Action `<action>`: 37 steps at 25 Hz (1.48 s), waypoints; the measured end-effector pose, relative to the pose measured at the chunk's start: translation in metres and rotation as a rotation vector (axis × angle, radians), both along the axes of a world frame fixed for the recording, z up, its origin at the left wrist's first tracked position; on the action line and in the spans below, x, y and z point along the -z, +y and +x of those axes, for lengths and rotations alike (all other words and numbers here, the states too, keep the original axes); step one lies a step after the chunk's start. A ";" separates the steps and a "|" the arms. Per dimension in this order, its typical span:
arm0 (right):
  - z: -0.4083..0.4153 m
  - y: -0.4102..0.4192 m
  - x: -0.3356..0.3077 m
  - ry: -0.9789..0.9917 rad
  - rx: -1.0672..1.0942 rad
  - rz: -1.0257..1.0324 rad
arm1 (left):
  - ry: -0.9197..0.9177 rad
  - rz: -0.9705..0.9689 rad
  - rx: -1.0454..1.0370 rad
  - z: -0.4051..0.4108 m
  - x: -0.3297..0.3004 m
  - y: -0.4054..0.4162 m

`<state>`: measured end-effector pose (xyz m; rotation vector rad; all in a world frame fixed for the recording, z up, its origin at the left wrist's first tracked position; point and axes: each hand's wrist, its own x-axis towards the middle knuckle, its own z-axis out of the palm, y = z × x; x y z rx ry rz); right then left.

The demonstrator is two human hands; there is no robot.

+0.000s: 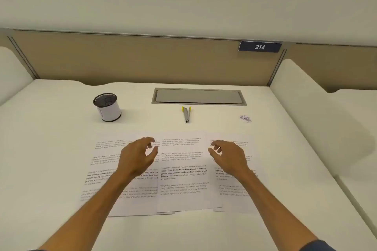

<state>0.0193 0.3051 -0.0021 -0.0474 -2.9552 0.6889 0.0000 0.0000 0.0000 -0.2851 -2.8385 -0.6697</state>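
Sheets (183,171) lie flat beneath left hand (138,156) and right hand (229,158).

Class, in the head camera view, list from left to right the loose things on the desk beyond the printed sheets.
Round pot → yellow-handled metal tool → small heap of tiny bits.

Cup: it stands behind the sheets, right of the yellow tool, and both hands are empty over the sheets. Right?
No. The head view shows the cup left of the yellow tool, not right. The rest holds: it stands behind the sheets, and the left hand and right hand are empty over them.
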 end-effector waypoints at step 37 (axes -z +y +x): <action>0.055 -0.026 0.070 -0.196 0.037 0.082 | -0.353 -0.211 -0.377 0.078 0.082 -0.014</action>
